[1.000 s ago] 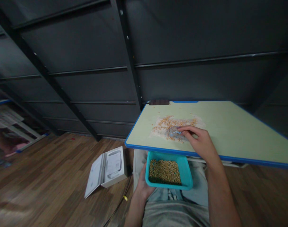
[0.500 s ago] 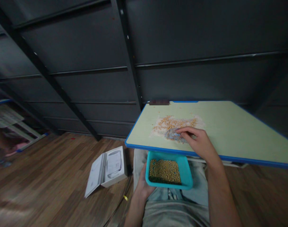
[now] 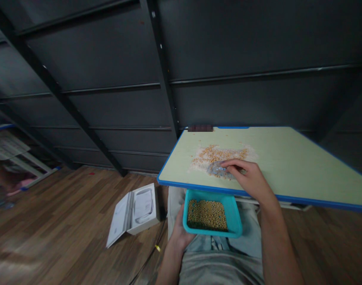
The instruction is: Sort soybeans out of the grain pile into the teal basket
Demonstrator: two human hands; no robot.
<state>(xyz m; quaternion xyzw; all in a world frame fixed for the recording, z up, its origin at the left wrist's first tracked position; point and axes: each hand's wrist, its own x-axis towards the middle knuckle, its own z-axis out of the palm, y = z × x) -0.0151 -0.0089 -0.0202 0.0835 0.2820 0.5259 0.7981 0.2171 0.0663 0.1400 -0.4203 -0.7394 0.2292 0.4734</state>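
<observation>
On the pale green table (image 3: 283, 166) a heap of white grains (image 3: 195, 163) lies spread out, mixed with yellow beans (image 3: 210, 152). My right hand (image 3: 246, 174) is closed in a pinch on a crumpled clear plastic bag (image 3: 218, 169) at the near side of the heap. Below the table edge, a turquoise basket (image 3: 235, 215) sits over my lap, part filled with round tan beans (image 3: 209, 215) and some green ones along its near side. My left hand (image 3: 181, 231) grips the basket's left side, its fingers partly hidden beneath it.
An open white box (image 3: 143, 209) with papers inside lies on the wooden floor to the left, beside a dark cable (image 3: 148, 257). A dark panelled wall (image 3: 124, 107) rises behind the table. At far left stands a white rack (image 3: 17, 154), with part of another person (image 3: 2, 174) nearby.
Almost nothing differs. Both hands, the bag and the basket keep their places; the other person's limb at far left has shifted slightly.
</observation>
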